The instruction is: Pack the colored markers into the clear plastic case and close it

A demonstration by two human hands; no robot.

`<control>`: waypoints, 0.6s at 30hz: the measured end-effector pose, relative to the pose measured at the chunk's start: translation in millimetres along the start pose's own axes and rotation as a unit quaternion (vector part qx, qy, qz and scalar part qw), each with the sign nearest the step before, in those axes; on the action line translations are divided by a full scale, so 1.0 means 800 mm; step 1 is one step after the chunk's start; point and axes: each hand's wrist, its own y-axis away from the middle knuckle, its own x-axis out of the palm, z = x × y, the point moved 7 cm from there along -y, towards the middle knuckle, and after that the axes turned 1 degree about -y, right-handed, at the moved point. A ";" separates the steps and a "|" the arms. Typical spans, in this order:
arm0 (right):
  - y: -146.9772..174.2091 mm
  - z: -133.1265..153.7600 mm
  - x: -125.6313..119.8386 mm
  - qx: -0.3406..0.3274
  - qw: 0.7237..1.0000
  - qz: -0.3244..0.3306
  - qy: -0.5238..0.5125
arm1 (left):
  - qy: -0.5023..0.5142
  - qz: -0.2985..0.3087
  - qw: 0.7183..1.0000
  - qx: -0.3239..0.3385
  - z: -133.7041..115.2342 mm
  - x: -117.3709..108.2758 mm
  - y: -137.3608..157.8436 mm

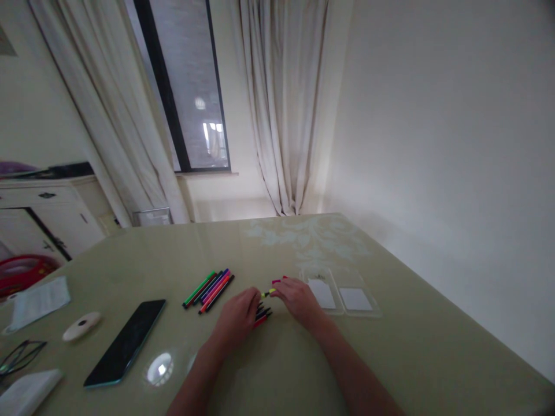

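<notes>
My left hand is closed round a yellow felt-tip pen, whose dark tip points right. Facing that tip is a yellow pen cap, pinched in the fingers of my right hand. Cap and pen are very close; whether they touch I cannot tell. Uncapped felt-tip pens with dark tips lie beside and partly under my left hand, one of them red. Pink and red caps show just behind my right fingertips. Left of my hands lies a row of several capped felt-tip pens.
An open clear plastic case with white inserts lies right of my hands. On the left are a black phone, a white oval object, a face mask, glasses and a white box. A wall borders the table's right side.
</notes>
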 end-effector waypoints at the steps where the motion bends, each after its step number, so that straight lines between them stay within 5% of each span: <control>1: 0.002 -0.012 -0.011 0.025 0.999 -0.023 -0.011 | -0.027 -0.013 0.999 -0.016 0.009 -0.005 0.000; 6: 0.016 -0.055 -0.044 0.153 0.978 -0.137 -0.037 | -0.083 -0.069 0.987 -0.115 0.061 -0.029 0.004; 13: 0.009 -0.030 0.022 0.164 0.985 0.045 0.023 | -0.010 -0.004 0.999 -0.046 0.057 -0.008 0.001; 18: 0.005 -0.026 0.027 0.176 0.982 0.054 0.033 | -0.080 -0.107 0.983 -0.123 0.089 -0.029 0.001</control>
